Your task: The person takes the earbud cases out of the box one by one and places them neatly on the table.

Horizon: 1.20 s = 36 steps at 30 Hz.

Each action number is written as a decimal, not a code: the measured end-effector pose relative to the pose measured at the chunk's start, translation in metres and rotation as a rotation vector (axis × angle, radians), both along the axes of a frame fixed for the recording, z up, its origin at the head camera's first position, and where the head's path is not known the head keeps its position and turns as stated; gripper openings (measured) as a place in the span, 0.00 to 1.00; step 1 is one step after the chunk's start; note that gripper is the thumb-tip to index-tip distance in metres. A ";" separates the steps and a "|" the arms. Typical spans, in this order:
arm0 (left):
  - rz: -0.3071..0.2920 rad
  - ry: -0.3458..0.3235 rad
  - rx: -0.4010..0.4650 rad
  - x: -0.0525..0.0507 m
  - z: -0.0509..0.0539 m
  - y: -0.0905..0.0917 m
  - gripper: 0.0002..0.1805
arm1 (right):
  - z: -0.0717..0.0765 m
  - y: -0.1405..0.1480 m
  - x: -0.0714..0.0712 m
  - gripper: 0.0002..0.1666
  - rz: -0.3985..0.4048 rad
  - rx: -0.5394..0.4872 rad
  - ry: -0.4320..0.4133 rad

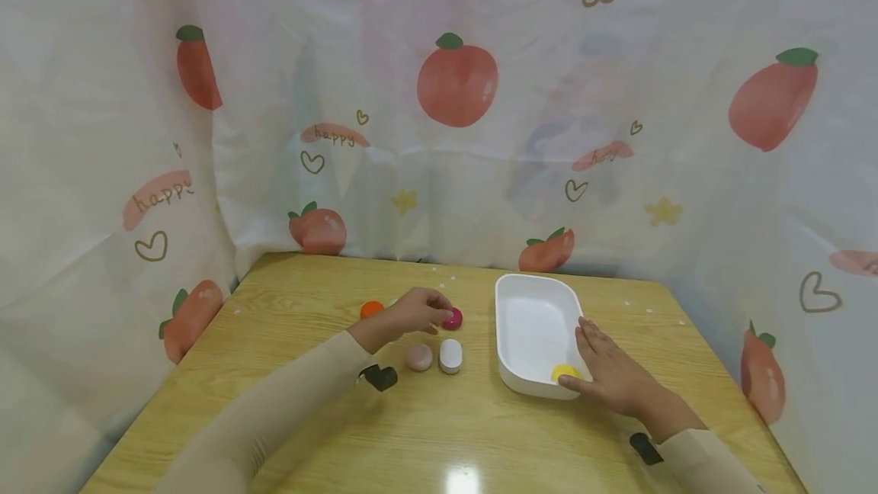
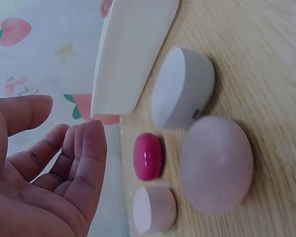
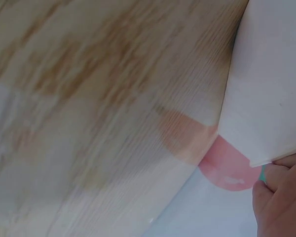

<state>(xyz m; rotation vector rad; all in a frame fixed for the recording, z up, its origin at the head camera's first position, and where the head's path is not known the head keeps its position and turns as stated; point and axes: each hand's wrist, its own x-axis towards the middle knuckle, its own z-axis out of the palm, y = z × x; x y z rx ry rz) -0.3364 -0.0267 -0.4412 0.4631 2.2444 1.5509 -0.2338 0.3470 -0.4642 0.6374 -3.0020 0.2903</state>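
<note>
My left hand hovers over the table, fingers loosely bent and holding nothing, as the left wrist view shows. Close to its fingertips lies a small glossy magenta rounded piece. Nearer me are a white oblong case and a pale pink smooth rounded object. A small pale cylinder stands beside the magenta piece in the left wrist view. My right hand rests on the right rim of a white rectangular bin, its fingers fairly straight. Inside the bin, near the thumb, sits a yellow round piece, partly hidden.
An orange round piece lies behind my left wrist. The wooden table ends at a fruit-printed curtain at the back and sides. Small white specks dot the tabletop's far part.
</note>
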 end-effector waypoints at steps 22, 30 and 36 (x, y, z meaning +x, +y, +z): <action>-0.173 0.020 0.069 -0.002 0.013 0.067 0.16 | 0.003 0.001 -0.002 0.62 -0.013 0.026 0.003; -0.183 0.006 0.073 -0.001 0.008 0.092 0.13 | -0.005 -0.001 -0.001 0.62 -0.010 0.004 0.007; -0.176 -0.003 0.057 0.005 0.004 0.112 0.13 | -0.007 0.002 -0.001 0.61 -0.006 0.007 0.011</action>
